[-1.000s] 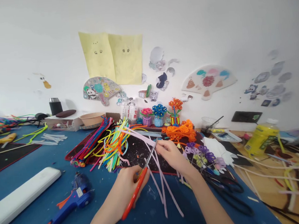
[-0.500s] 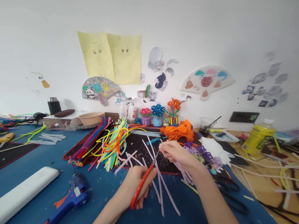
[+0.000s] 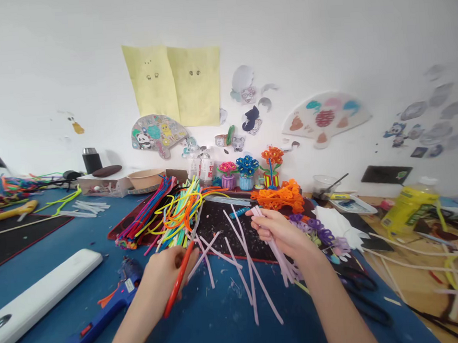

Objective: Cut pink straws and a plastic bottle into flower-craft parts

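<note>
L hand (image 3: 163, 270): mine, left of the loose strips, fingers curled round red-handled scissors (image 3: 179, 279); wrist low, forearm slanting in from bottom L.
Scissors: handle twd. me, tip fwd. over the edge of the dark mat (image 3: 216, 214); held off to one side, prob. so the points stay clear of my R fingers. Can't tell if the blades are parted.
R hand (image 3: 276, 231): closed on a lilac stem bundle (image 3: 281, 262), thumb and fingers pinching near its top end; forearm rising from bottom R, hand turned in twd. the middle.
Bundle: short ends poke up past my fingertips, long ends hang below the palm; prob. gripped high so the lengths stay together.
Loose strips (image 3: 248, 254): lilac too, crossed btwn. my hands on blue tabletop and mat edge, seemingly left there for easy reach.
Colored stems (image 3: 177, 211): heaped at mat's L side, prob. to leave the middle free.
Orange blooms (image 3: 281, 196): piled just beyond my R hand, w/ purple blooms (image 3: 315, 231) nearer, R of my wrist.
</note>
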### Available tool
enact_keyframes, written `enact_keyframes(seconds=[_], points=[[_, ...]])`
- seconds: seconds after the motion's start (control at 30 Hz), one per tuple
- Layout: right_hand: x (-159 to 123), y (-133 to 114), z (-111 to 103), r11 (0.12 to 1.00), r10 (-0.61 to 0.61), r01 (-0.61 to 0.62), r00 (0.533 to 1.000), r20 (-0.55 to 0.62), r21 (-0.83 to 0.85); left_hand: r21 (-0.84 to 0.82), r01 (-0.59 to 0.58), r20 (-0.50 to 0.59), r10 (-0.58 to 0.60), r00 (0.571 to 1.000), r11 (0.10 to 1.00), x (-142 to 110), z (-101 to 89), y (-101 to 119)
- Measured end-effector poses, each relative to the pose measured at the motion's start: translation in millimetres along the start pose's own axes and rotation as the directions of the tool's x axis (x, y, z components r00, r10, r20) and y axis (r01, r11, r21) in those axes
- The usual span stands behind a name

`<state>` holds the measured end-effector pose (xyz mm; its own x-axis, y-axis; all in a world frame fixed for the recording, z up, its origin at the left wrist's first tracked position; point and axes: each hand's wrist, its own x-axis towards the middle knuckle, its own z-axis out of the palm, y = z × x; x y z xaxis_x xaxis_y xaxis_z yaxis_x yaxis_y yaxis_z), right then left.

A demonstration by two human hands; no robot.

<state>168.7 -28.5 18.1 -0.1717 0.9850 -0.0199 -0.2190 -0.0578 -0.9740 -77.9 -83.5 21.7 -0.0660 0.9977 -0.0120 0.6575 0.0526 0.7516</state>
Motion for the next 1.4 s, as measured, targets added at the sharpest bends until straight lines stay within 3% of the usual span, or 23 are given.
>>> enact_keyframes(seconds=[0.1, 0.17, 0.23, 0.33, 0.47, 0.57, 0.63, 0.73, 0.93, 1.1, 1.23, 1.4], points=[[0.1, 0.6, -1.3, 0.999, -0.008, 0.008, 1.0, -0.003, -0.041, 0.484, -0.026, -0.059, 0.063, 0.996, 0.874, -18.4, -11.4, -19.3], [0.5, 0.5, -2.2, 0.998, 0.014, -0.014, 1.0, -0.01, -0.066, 0.619, 0.012, -0.058, 0.03, 0.998, 0.786, -29.4, -10.7, -28.0], [1.8, 2.1, -0.3, 0.991, 0.035, -0.037, 0.999, -0.017, -0.13, 0.642, 0.04, -0.054, -0.006, 0.999, 0.765, -36.9, -5.2, -33.1], [4.6, 11.5, 12.5, 0.906, 0.005, -0.03, 0.998, -0.059, -0.421, 0.524, 0.057, -0.118, 0.006, 0.993, 0.85, -42.8, 6.7, -38.3], [3.2, 33.4, 50.0, 0.689, -0.125, 0.02, 0.988, -0.092, -0.725, 0.249, 0.034, -0.337, 0.054, 0.94, 0.968, -48.5, 18.8, -47.5], [0.2, 44.0, 84.0, 0.353, -0.209, 0.004, 0.975, -0.075, -0.936, 0.084, -0.002, -0.392, 0.035, 0.919, 0.996, -51.9, 20.4, -53.6], [1.3, 44.9, 102.8, 0.204, -0.157, -0.013, 0.987, -0.046, -0.979, 0.009, -0.023, -0.393, 0.025, 0.919, 1.0, -52.4, 19.2, -55.0], [10.0, 40.8, 119.7, 0.124, -0.05, -0.067, 0.996, -0.074, -0.99, -0.041, -0.051, -0.413, 0.03, 0.91, 0.998, -50.7, 17.5, -55.0], [29.7, 36.4, 127.8, 0.122, 0.036, -0.136, 0.991, -0.133, -0.983, -0.108, -0.06, -0.436, 0.007, 0.9, 0.992, -46.5, 18.0, -61.4], [35.7, 38.0, 120.9, 0.206, 0.088, -0.14, 0.988, -0.124, -0.969, -0.129, -0.083, -0.405, 0.024, 0.914, 0.988, -47.6, 17.6, -66.8], [43.2, 40.0, 105.3, 0.358, 0.11, -0.156, 0.986, -0.125, -0.921, -0.143, -0.071, -0.412, 0.006, 0.911, 0.987, -46.6, 16.8, -62.9], [43.3, 30.2, 84.7, 0.677, 0.195, -0.146, 0.981, -0.016, -0.721, -0.141, -0.042, -0.409, -0.019, 0.912, 0.989, -45.5, 15.6, -61.0]])
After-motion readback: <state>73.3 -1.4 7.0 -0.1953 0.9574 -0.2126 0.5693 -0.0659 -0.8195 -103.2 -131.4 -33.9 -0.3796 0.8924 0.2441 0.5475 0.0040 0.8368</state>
